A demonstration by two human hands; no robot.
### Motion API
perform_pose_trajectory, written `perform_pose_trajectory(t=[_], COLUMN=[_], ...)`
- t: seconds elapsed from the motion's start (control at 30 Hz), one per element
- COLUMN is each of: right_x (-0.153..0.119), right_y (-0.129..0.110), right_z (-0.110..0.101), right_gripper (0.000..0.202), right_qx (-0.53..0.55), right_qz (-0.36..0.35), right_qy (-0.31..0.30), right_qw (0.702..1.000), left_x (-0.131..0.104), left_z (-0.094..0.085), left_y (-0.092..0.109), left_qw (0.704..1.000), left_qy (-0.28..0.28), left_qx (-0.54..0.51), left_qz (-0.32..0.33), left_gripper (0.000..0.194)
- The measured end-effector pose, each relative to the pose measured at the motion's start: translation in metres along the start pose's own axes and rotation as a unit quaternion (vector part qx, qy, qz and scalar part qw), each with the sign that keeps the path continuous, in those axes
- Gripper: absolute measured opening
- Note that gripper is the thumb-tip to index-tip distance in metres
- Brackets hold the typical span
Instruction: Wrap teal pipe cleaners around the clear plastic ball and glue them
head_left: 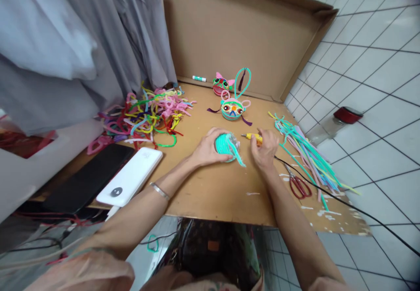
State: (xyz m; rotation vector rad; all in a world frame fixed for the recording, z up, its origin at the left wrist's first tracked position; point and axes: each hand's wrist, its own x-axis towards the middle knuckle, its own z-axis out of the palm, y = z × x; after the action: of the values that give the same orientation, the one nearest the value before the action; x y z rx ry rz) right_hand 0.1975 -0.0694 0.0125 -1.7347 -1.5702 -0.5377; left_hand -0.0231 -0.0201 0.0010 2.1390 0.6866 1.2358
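Note:
Wrapped round a ball of turquoise pipe cleaner (225,145), my left hand (208,149) holds it above the middle of the table. Loose turquoise ends hang from the ball's right side. My right hand (266,149) is closed on a yellow corded tool (254,138), whose metal tip points left toward the ball without touching it. Behind them stands a decorated ball (232,109) with pink ears, a turquoise loop and dark tassels. A red and green figure (222,85) with pink ears sits at its back left.
Tangled coloured pipe cleaners (147,111) lie at left, near a black device (88,177) and white power bank (131,175). Straight pipe cleaners (308,151), red-handled scissors (299,187) and a black cable (328,193) are at right. A cardboard panel (236,33) stands behind.

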Motion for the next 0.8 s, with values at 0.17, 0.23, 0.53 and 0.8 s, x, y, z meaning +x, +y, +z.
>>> perform_pose_trajectory(t=[0.17, 0.23, 0.53, 0.8], right_x=[-0.007, -0.005, -0.008, -0.010], right_y=[-0.053, -0.069, -0.069, -0.063], right_z=[-0.010, -0.013, -0.021, -0.018], right_gripper=[0.040, 0.026, 0.021, 0.012], right_qx=[0.106, 0.120, 0.245, 0.355], right_qz=[-0.135, -0.128, -0.014, 0.048], right_qy=[0.065, 0.067, 0.049, 0.016], right_qw=[0.983, 0.982, 0.968, 0.934], left_x=[-0.001, -0.001, -0.001, 0.000], left_z=[0.003, 0.004, 0.001, 0.001], left_y=[0.000, 0.001, 0.005, 0.002], left_qw=[0.999, 0.997, 0.998, 0.998], left_qy=[0.026, 0.028, 0.014, 0.010], left_qx=[0.024, 0.026, 0.031, 0.023], left_qz=[0.041, 0.060, 0.043, 0.051], left_gripper=[0.061, 0.058, 0.064, 0.065])
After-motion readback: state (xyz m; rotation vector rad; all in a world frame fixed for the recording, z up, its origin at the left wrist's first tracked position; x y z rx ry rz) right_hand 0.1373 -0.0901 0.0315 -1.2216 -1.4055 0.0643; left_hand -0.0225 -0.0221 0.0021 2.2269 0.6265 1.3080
